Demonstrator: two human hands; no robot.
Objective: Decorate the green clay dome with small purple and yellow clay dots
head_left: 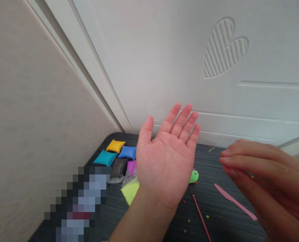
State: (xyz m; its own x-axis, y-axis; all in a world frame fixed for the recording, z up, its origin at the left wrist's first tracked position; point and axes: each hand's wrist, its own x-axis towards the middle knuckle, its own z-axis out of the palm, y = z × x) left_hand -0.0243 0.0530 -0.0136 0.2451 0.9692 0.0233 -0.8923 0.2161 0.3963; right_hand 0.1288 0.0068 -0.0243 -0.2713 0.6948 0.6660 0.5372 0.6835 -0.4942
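My left hand (167,164) is raised over the table, palm up toward me and fingers spread, with nothing in it. At the right, my right hand (272,181) has its fingertips pressed together in a pinch; anything between them is too small or hidden to make out. Partly behind my left hand sits a small bright green clay figure (194,176). Below my right hand lies a pink plastic modelling knife (235,201). A thin dark pink modelling stick (201,216) rests to its left.
Left of my hand lie soft packets in yellow (115,146), teal (105,158), blue (127,152), black (119,168) and purple (131,167), plus a yellow-green sheet (130,191). Green crumbs (207,216) dot the dark table (114,211). A white panel (169,60) stands behind.
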